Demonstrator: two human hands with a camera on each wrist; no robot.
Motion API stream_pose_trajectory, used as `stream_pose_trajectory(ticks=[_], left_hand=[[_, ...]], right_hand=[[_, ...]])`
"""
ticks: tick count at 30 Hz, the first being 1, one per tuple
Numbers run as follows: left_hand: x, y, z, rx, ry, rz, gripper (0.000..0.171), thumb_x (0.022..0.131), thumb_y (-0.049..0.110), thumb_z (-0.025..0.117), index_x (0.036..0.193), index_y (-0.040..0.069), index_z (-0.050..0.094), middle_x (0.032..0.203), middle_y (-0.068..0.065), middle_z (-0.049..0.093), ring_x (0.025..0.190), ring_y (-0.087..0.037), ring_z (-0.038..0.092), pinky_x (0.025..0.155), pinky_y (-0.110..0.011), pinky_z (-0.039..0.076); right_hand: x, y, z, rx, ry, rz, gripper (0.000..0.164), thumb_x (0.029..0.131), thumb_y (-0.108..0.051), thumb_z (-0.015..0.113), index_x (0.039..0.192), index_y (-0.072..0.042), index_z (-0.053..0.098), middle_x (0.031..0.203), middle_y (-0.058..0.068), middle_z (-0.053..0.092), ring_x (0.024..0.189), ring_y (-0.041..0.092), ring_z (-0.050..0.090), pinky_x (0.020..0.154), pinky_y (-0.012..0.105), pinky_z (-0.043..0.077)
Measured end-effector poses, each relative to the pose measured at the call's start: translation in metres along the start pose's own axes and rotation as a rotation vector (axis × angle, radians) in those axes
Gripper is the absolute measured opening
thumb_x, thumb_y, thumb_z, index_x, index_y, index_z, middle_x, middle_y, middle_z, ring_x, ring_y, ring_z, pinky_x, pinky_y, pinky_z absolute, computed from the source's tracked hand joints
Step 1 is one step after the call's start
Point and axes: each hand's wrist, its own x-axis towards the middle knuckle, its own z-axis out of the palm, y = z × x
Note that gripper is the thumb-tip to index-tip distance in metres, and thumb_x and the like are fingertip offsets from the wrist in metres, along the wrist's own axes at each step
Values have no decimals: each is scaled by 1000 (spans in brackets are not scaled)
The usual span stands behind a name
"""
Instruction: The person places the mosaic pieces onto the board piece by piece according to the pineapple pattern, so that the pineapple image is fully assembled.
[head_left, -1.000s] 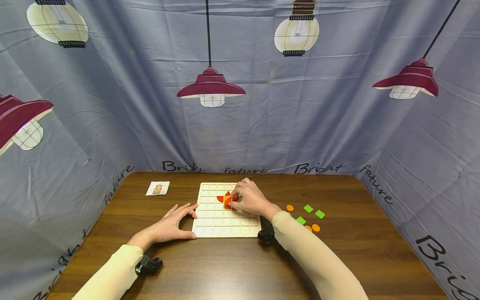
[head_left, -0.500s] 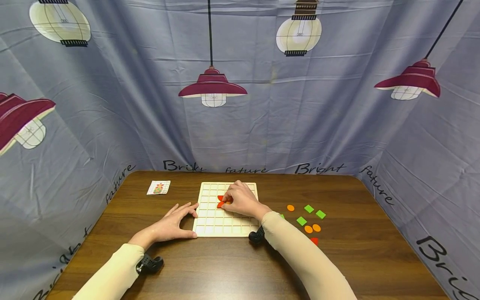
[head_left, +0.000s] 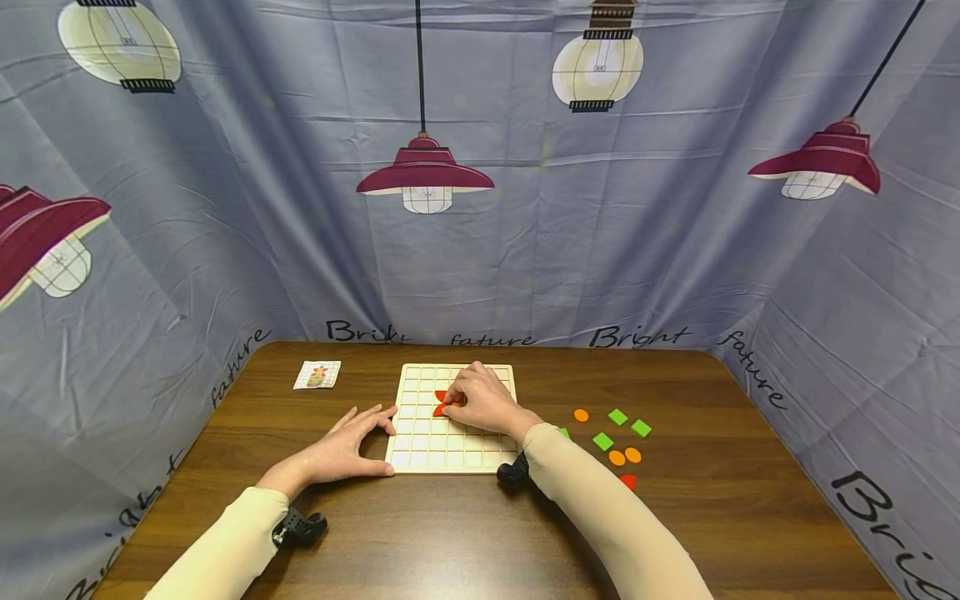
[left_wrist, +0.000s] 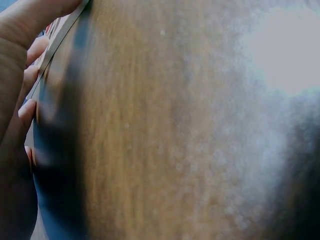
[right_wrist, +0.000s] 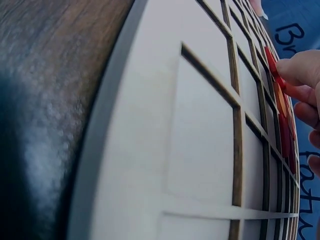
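A pale gridded board (head_left: 442, 461) lies on the brown table. My right hand (head_left: 486, 402) is over its upper middle, thumb and forefinger pinching a red piece (head_left: 439, 411) with a curved edge at the grid. Another red piece (head_left: 440, 396) lies just beyond it. In the right wrist view the pinched red piece (right_wrist: 272, 62) touches the board's grid beside an orange piece (right_wrist: 281, 100) and a further red piece (right_wrist: 284, 134). My right hand hides part of this cluster in the head view. My left hand (head_left: 337, 450) rests spread at the board's left edge, fingertips and thumb touching it.
Right of the board lie several green squares (head_left: 603, 442), orange discs (head_left: 617, 458) and a red piece (head_left: 628, 482) partly behind the right sleeve. A small picture card (head_left: 317, 375) lies at the back left. Printed curtains (head_left: 480, 275) surround the table.
My right hand has shifted left over the board with the red piece, bringing it near the left red piece. Over the last half second it barely moves. My left hand stays put.
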Motion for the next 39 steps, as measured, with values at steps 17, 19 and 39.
stream_pose_trajectory(ticks=[17, 19, 39], left_hand=[[4, 4, 1, 25, 9, 33, 52, 83, 50, 82, 116, 20, 57, 161, -11, 39, 151, -39, 26, 121, -65, 4], [3, 4, 1, 18, 8, 30, 52, 83, 50, 82, 117, 20, 57, 161, -10, 39, 152, -39, 25, 121, -64, 3], [-1, 3, 1, 26, 8, 26, 51, 84, 50, 82, 117, 21, 57, 161, -11, 39, 151, -41, 27, 120, -66, 4]], right_hand=[[-16, 18, -33, 59, 10, 63, 16, 92, -37, 72, 102, -25, 78, 100, -12, 63, 103, 14, 46, 93, 37, 41], [-23, 27, -44, 73, 29, 73, 15, 94, -35, 72, 103, -25, 78, 99, -11, 63, 103, 15, 46, 95, 39, 40], [-142, 119, -127, 94, 152, 283, 23, 95, -36, 74, 111, -19, 78, 112, -2, 67, 113, 26, 47, 95, 55, 40]])
